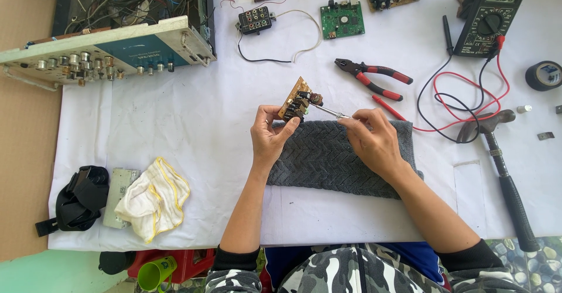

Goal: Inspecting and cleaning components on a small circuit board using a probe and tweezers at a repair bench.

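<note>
Room lay bare on the white sheet left of our hands, between the opened amplifier chassis and the cloth. Our left hand pinched a small brown circuit board, tilted above the grey towel. Our right hand gripped a thin metal tool, tip touching the board's components. Pliers lay beyond.

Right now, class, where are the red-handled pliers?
In the head view, the pliers lie on the white table cover, right of centre, between the green circuit board and the multimeter.
</note>
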